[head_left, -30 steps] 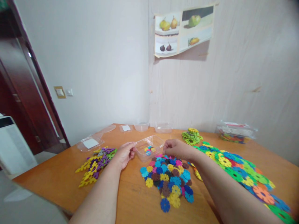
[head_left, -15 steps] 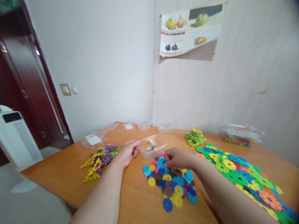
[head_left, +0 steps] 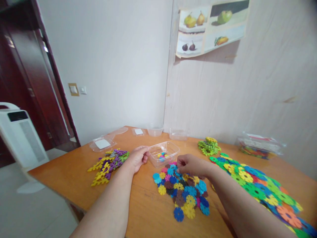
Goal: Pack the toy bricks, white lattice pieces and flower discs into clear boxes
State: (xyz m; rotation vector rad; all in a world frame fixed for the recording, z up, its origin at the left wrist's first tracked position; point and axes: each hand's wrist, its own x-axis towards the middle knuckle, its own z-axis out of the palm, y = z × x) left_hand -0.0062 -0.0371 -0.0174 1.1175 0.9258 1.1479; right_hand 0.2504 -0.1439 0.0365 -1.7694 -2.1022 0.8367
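Observation:
My left hand (head_left: 138,158) is closed in a pinch at the left end of a clear plastic container (head_left: 172,153), gripping its rim. Inside the container lie several small flower-shaped discs (head_left: 162,156) in yellow, blue and pink. At the far edge of a pile of small slotted discs (head_left: 180,198) in blue, brown, yellow and pink, my right hand (head_left: 191,165) has its fingers pinched together. Whatever those fingers hold, if anything, is hidden from view.
Larger colourful discs (head_left: 257,190) spread along the right of the table. Yellow and purple notched pieces (head_left: 105,168) lie left, green ones (head_left: 208,147) behind. Along the wall stand a clear bowl (head_left: 155,131), an open clear box (head_left: 178,134) and a filled box (head_left: 260,147).
The view has shifted slightly, moving the whole scene a little to the right. Both hands keep nearly the same places, the left at the container and the right at the pile.

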